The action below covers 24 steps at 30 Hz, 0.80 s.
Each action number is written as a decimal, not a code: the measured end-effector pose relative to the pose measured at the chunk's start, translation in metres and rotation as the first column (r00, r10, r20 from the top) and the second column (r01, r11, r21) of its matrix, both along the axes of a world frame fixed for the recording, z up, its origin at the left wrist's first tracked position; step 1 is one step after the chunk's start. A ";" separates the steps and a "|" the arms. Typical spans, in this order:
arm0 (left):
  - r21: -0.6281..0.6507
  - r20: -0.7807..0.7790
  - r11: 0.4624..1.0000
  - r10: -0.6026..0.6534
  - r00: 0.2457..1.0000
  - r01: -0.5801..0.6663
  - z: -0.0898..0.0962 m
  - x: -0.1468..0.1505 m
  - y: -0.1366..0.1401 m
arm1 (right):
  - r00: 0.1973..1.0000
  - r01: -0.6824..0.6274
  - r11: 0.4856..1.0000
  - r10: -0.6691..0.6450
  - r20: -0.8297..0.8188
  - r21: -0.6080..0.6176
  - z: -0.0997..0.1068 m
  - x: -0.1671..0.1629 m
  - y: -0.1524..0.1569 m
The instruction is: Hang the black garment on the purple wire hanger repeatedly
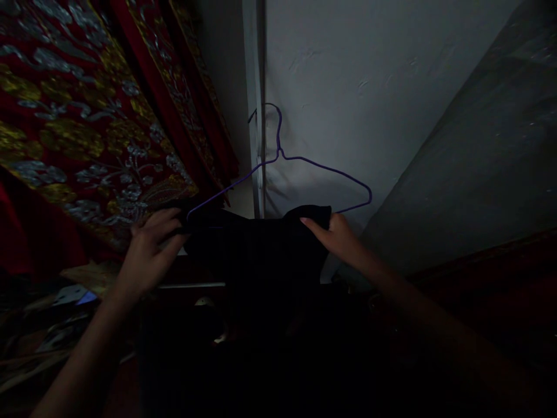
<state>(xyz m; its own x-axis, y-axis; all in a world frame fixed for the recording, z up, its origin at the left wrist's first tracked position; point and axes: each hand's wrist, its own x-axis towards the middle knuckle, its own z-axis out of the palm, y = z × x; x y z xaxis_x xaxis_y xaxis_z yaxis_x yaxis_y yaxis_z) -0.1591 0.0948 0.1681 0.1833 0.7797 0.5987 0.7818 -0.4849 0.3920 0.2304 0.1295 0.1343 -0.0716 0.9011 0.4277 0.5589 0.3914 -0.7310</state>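
A purple wire hanger point(322, 165) hangs by its hook near the edge of a pale panel. Black cloth, seemingly a garment point(274, 249), drapes over the hanger's lower bar; its lower part fades into the dark. My left hand point(154, 244) is closed on the black cloth at the hanger's left end, the fingertips partly hidden. My right hand point(337, 232) pinches the cloth's upper right edge, thumb on the near side, below the hanger's right arm. The right corner of the hanger sticks out bare beyond the cloth.
Red fabric point(108, 104) with gold and silver embroidery hangs at the left. Behind the hanger stands a pale wall or door point(369, 87) with a vertical edge strip point(255, 58). Dim clutter point(56, 313) lies at the lower left. The room is very dark.
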 end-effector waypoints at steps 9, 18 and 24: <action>0.054 0.043 0.992 -0.121 0.992 0.118 0.043 0.049 0.028 | 0.988 -0.155 0.987 0.156 -0.023 0.037 -0.009 -0.028 -0.026; 0.018 0.061 0.993 -0.119 0.991 0.119 0.032 0.055 0.038 | 0.962 0.222 0.951 -0.178 -0.205 0.214 0.019 0.040 0.007; 0.135 -0.025 0.991 0.003 1.000 0.001 0.031 0.039 0.042 | 0.987 0.029 0.982 -0.057 -0.147 -0.185 0.040 0.077 0.026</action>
